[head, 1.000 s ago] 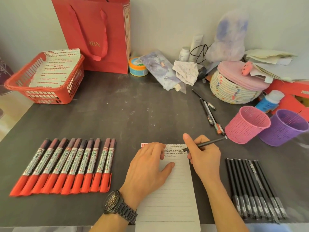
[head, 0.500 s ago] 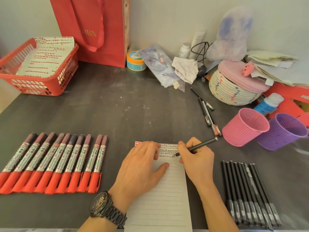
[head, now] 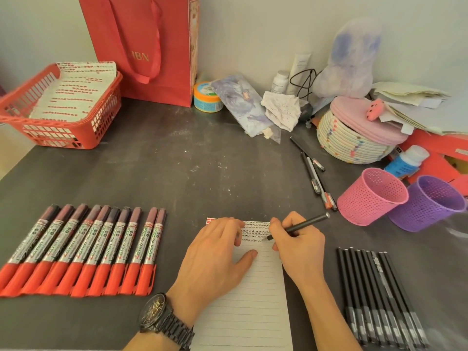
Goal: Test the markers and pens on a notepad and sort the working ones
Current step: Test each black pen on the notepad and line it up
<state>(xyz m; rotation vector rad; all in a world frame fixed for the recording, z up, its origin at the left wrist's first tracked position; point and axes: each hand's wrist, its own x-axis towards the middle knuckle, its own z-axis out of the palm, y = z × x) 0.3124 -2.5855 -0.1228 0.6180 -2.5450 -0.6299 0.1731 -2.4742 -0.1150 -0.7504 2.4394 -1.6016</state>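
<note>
Black and thin, the pen (head: 309, 222) must be light and stiff. My right hand (head: 300, 249) pinches it low, tip on the notepad (head: 253, 300). My left hand (head: 215, 259) lies flat, holding the floppy paper down.

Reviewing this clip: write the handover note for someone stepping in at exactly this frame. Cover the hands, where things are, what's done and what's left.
Left hand: open, pressing flat on the notepad to steady it.
Right hand: grips a black pen, tip on the page at the scribbled rows.
Red markers lie in a row left of the pad, black pens in a row on its right. Pink cup and purple cup show no pens inside.
Done: several rows of test marks across the pad's top.
Left: finish this pen, sort it, test the rest. Which ones are already tested cannot be told.
</note>
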